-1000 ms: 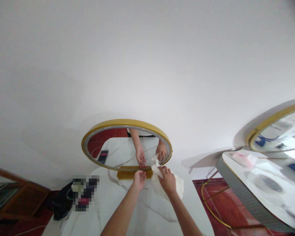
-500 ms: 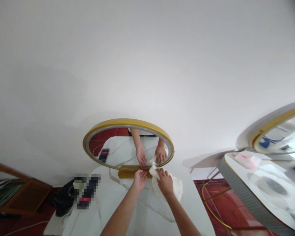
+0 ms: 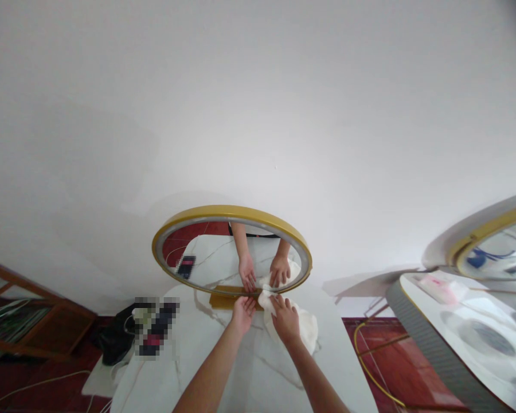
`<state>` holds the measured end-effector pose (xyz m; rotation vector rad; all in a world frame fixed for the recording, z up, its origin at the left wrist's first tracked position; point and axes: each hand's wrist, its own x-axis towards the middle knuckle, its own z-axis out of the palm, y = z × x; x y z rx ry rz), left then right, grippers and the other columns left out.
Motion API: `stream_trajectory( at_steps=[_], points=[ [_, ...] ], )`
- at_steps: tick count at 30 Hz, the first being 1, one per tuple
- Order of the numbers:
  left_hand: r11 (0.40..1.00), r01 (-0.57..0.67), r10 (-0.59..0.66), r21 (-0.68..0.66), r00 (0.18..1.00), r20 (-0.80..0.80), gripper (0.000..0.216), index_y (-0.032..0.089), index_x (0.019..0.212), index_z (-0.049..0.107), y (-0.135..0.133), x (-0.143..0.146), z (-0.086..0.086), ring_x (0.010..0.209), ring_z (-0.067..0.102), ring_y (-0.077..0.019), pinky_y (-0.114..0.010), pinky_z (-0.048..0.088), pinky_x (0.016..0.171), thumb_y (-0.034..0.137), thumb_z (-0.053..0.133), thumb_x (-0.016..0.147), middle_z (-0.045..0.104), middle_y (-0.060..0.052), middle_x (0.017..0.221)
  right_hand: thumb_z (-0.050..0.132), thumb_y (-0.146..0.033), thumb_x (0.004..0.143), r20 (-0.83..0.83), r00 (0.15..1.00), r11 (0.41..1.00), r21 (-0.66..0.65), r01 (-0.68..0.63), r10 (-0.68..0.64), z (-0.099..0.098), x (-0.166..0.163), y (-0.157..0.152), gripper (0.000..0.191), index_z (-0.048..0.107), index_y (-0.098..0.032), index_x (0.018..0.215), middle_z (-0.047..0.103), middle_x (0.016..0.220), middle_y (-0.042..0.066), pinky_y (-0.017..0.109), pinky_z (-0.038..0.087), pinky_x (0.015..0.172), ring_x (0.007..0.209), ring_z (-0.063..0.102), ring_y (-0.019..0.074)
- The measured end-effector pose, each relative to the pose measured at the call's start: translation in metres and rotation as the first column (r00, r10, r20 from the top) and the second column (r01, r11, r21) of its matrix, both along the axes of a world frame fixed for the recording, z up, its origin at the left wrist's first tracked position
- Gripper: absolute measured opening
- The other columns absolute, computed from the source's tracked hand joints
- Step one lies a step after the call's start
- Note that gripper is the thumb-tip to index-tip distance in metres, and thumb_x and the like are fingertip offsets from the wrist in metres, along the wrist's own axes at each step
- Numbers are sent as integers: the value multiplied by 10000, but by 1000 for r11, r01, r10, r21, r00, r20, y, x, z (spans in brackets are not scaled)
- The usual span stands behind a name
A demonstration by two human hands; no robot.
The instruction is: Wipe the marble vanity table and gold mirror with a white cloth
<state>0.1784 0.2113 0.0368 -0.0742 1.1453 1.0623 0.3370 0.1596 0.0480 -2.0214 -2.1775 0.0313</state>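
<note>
A round mirror in a gold frame stands on a gold base on a white marbled tabletop. My left hand is palm up in front of the base, fingers loosely spread and their tips by the frame's lower edge; nothing shows in it. Just to its right, my right hand holds a white cloth under its fingers, against the right part of the base. The rest of the cloth lies spread on the tabletop beside this hand. Both hands are reflected in the glass.
A pixelated dark item lies at the table's left edge, near a black bag. Further left is a wooden rack. To the right stands another white-topped table with a second gold-framed mirror and a pink-and-white packet.
The view has shifted slightly, moving the mirror and side table rightward in the picture. My right hand and the cloth's bunched end have slid a little left along the base.
</note>
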Motion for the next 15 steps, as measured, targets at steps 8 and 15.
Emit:
stream_trajectory(
  at_steps=[8, 15],
  points=[
    [994, -108, 107, 0, 994, -36, 85, 184, 789, 559, 1, -44, -1, 705, 638, -132, -237, 443, 658, 155, 479, 788, 645, -31, 812, 479, -197, 819, 17, 999, 998, -36, -50, 51, -1, -21, 4, 570, 345, -319, 1360, 459, 1324, 33, 345, 367, 862, 1133, 412, 240],
    [989, -147, 148, 13, 989, -30, 138, 200, 893, 581, 3, -83, 3, 829, 642, -145, -260, 461, 754, 184, 474, 807, 650, -55, 958, 505, -148, 785, 42, 993, 992, -79, -103, 106, -7, -42, 10, 532, 445, -275, 1299, 504, 1280, 62, 332, 401, 802, 1080, 469, 244]
  ],
)
